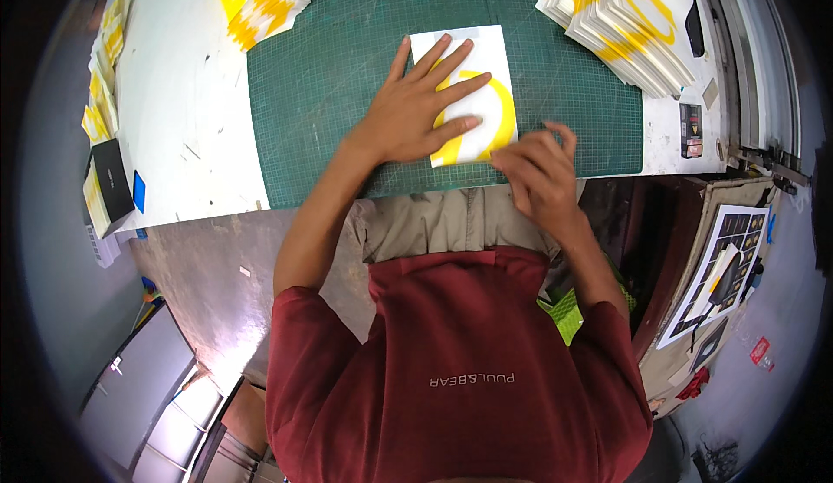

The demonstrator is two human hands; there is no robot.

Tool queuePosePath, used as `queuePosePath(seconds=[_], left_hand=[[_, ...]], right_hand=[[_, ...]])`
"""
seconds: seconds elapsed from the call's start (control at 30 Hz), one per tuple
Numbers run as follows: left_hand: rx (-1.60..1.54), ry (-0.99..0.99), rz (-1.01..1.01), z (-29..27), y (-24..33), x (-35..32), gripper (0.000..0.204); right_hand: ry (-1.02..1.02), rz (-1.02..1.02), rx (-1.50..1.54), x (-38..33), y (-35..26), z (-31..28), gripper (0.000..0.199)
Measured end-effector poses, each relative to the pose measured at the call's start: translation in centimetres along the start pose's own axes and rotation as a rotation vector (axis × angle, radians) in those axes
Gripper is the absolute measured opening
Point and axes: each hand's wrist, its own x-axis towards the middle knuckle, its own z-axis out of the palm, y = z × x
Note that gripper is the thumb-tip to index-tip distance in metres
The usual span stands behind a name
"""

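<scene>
A white paper piece with a bold yellow print (499, 105) lies on the green cutting mat (330, 66), near the table's front edge. My left hand (412, 105) rests flat across its left and middle part, fingers spread wide, covering some of the print. At the paper's lower right corner is my right hand (542, 170), its fingers curled and drawn together with the little finger lifted. Its fingertips meet the corner or sit very close to it. Whatever they may pinch is hidden.
Stacked yellow-and-white paper pieces stand at the mat's far left (269, 6) and far right (620, 27). More lie along the table's left edge (106, 66), by a black box (113, 184) and a blue object (139, 191). A small dark pack (691, 130) sits right of the mat.
</scene>
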Motion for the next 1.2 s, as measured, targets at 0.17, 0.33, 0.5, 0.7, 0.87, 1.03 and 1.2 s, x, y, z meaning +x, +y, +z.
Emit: queuePosePath(seconds=[0.17, 0.33, 0.5, 0.7, 0.87, 1.03, 1.2], left_hand=[[-0.062, -0.111, -0.011, -0.5, -0.7, 0.0, 0.081], [-0.036, -0.115, 0.040, -1.1, -0.1, 0.1, 0.123], [-0.073, -0.084, 0.028, -1.3, 0.1, 0.1, 0.115], [-0.187, 0.003, 0.050, -0.8, 4.2, -3.5, 0.024], [-0.244, 0.264, 0.104, -0.8, 7.9, -6.7, 0.031], [-0.751, 0.658, -0.346, -2.5, 8.0, -6.1, 0.057], [-1.150, 0.793, -0.556, -6.3, 3.5, -4.8, 0.052]], right_hand=[[-0.029, 0.041, 0.064, 1.6, 0.7, 0.9, 0.026], [0.044, 0.156, -0.165, -1.4, 1.8, -1.6, 0.025], [0.209, 0.294, -0.422, -2.9, 4.4, -3.4, 0.023], [0.302, 0.741, -0.011, -1.3, -0.4, -1.7, 0.021], [-0.025, 1.069, 0.722, 1.7, -2.5, -1.6, 0.019], [0.141, 0.794, 0.897, 1.1, -2.6, 0.2, 0.017], [0.401, 0.657, 0.864, 3.8, -4.7, -0.2, 0.035]])
